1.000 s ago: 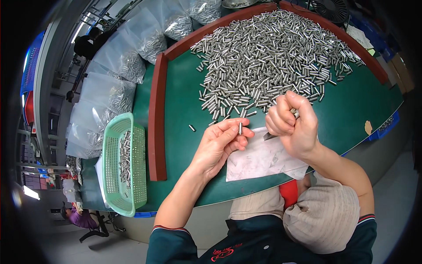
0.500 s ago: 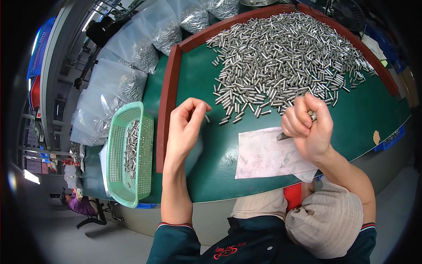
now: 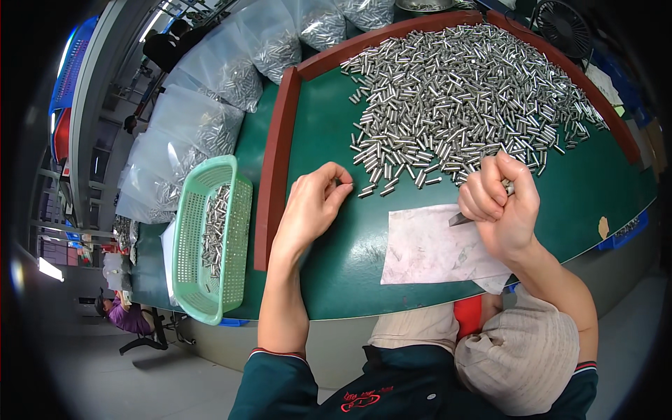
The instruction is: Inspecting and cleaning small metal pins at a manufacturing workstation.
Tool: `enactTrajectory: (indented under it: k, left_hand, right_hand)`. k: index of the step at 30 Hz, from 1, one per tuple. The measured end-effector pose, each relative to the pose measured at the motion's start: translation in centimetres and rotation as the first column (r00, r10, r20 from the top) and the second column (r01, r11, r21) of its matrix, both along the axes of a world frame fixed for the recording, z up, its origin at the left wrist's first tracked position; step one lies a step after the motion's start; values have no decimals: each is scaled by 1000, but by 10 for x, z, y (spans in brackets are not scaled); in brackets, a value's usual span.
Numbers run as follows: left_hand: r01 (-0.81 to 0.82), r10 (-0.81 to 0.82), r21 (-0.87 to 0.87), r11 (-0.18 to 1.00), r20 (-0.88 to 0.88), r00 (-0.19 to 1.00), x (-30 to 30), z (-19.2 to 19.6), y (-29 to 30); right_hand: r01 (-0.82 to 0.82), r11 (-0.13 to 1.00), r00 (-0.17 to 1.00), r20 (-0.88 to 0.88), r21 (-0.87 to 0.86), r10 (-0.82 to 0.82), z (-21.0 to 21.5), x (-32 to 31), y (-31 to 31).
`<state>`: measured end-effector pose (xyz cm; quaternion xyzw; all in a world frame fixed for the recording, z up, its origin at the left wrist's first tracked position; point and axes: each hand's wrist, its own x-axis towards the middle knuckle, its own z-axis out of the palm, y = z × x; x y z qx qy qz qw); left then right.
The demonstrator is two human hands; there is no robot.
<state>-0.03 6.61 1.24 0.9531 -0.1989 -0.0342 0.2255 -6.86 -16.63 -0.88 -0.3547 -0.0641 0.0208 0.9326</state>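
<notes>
My left hand (image 3: pixel 311 210) lies on the green table top (image 3: pixel 329 273) beside the red-brown rail (image 3: pixel 275 168). Its thumb and forefinger curl close together just left of a few loose metal pins (image 3: pixel 365 190), and I see nothing between them. My right hand (image 3: pixel 502 206) is a closed fist over the top right corner of a worn white paper sheet (image 3: pixel 430 250). It grips a small grey metal tool (image 3: pixel 459 220) whose tip pokes out to the left. A big heap of short silver pins (image 3: pixel 462 91) covers the far part of the table.
A green plastic basket (image 3: pixel 210 241) holding several pins stands left of the rail. Clear bags of pins (image 3: pixel 210 115) are stacked behind it. A black fan (image 3: pixel 560 24) is at the far right, a blue bin (image 3: pixel 623 231) hangs at the right edge, and a beige cap (image 3: pixel 521 357) rests on my lap.
My left hand left the paper, swung left toward the rail and basket, and now is back beside the loose pins. The right hand stayed over the paper, still closed on its tool.
</notes>
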Motion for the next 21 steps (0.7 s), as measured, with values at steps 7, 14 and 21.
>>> enactTrajectory:
  k: [7, 14, 21]
  left_hand:
    - [-100, -226, -604, 791, -440, 869, -22, -7, -37]
    - [251, -244, -240, 938, 59, 968, -56, -23, -73]
    - [225, -219, -233, 946, 51, 974, -57, -27, -74]
  right_hand:
    - [10, 999, 1000, 1, 36, -10, -4, 0, -6]
    - [24, 1000, 998, 65, -17, -23, 1, 1, 0]
    - [42, 999, 998, 43, -4, -42, -6, 0, 4]
